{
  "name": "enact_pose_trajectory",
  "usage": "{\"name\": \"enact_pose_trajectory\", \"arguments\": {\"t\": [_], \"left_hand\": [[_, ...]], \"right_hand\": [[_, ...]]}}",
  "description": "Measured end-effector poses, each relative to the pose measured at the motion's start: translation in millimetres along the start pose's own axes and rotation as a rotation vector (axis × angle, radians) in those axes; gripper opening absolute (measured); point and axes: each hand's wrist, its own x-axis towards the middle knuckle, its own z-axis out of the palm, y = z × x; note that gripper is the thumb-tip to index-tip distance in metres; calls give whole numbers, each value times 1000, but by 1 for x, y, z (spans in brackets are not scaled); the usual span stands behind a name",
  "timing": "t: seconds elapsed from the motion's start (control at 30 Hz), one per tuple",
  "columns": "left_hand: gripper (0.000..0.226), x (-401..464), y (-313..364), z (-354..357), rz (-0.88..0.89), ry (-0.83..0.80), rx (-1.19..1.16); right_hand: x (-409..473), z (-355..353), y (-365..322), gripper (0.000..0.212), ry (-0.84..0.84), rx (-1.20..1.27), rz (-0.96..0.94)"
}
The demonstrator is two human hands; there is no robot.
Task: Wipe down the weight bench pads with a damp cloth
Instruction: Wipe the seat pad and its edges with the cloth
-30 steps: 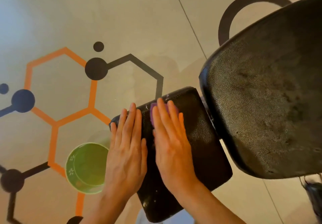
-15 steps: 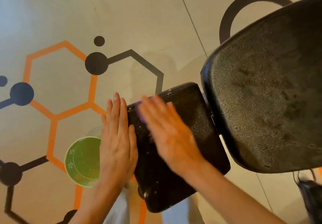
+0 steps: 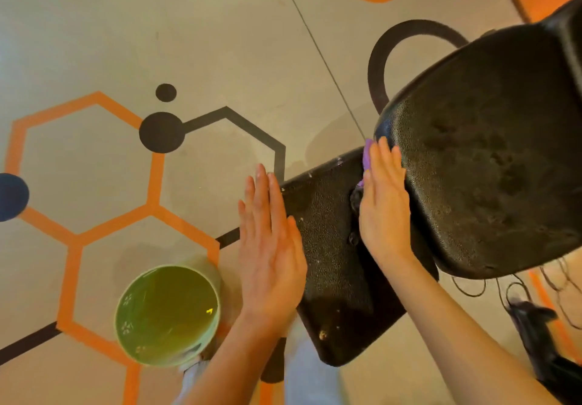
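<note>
Right hand [image 3: 382, 203] pressing flat, fingers extended, pinning purple cloth [image 3: 367, 157] at seat pad [image 3: 327, 253] far edge, beside back pad [image 3: 491, 158]; left hand [image 3: 271, 247] lying open, bracing seat pad left edge; person likely needing even pressure, overlapping strokes; bowl [image 3: 167, 314] standing on floor for re-wetting.

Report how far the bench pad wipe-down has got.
Done: can't confirm; the small pad carries pale specks, so it is not clearly clean. In hand: right hand presses the purple cloth flat at the gap between pads; left hand lies flat on the small pad's edge. Left: the large pad shows smudges.
</note>
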Motion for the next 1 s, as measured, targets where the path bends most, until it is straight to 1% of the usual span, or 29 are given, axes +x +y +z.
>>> {"name": "enact_pose_trajectory", "arguments": {"t": [0.03, 0.07, 0.13, 0.17, 0.2, 0.23, 0.27, 0.33, 0.37, 0.4, 0.43, 0.5, 0.53, 0.57, 0.6, 0.63, 0.7, 0.73, 0.77, 0.83, 0.9, 0.93, 0.97, 1.0], "left_hand": [[58, -1, 0, 0, 0, -13, 15], [57, -2, -1, 1, 3, -22, 30], [56, -2, -3, 1, 13, -33, 27], [56, -1, -3, 1, 10, -34, 24], [56, -1, -3, 1, 7, -36, 28], [56, 0, -4, 1, 9, -44, 29], [57, 0, -4, 2, 11, -53, 29], [58, 0, -6, 3, 13, -62, 23], [58, 0, -7, 3, 14, -68, 12], [58, 0, -7, 3, 18, -77, -4], [59, 0, -8, 3, 21, -87, -20], [61, -1, -10, 3, 21, -103, -41], [61, 0, -10, 3, 17, -103, -43], [61, 1, -9, 3, 16, -101, -41], [61, 2, -9, 4, 17, -100, -40], [62, 3, -9, 5, 16, -95, -40], [63, 3, -10, 6, 13, -90, -52], [64, 3, -11, 6, 17, -89, -71], [64, 2, -11, 6, 23, -91, -94], [63, 0, -10, 3, 46, -101, -107], [65, 1, -9, 0, 42, -108, -73], [67, 3, -8, -1, 30, -114, -76], [69, 5, -7, -2, 19, -114, -88], [69, 6, -7, -4, 13, -110, -101]], "right_hand": [[-10, 4, -14, 51, 6, 27, 40], [-28, 9, -29, 52, -32, 35, 4], [-69, 12, -44, 56, -183, 6, -192], [-77, 8, -42, 57, -247, -16, -279], [-72, 3, -32, 56, -271, -44, -337], [-56, 0, -23, 54, -262, -60, -329], [-36, 0, -15, 51, -205, -56, -243], [4, 3, -12, 46, 0, 1, 5], [9, 8, -20, 44, 71, 3, 87], [3, 14, -30, 43, 95, 4, 110], [-10, 19, -40, 43, 71, 16, 60], [-42, 18, -50, 44, -93, 41, -132], [-46, 11, -45, 44, -180, 4, -228], [-37, 3, -35, 44, -219, -62, -303], [-21, -2, -22, 42, -204, -114, -322], [-2, -5, -11, 40, -146, -118, -264], [20, -4, -10, 36, -1, -40, -57], [16, 2, -21, 35, 27, -10, 9], [5, 9, -35, 35, 5, 11, 5], [-24, 13, -56, 36, -134, 56, -158], [-23, 3, -49, 37, -287, 15, -366], [-9, -2, -34, 37, -308, -33, -426], [9, -6, -18, 36, -312, -25, -402], [26, -10, -8, 33, -273, 42, -297]]}}
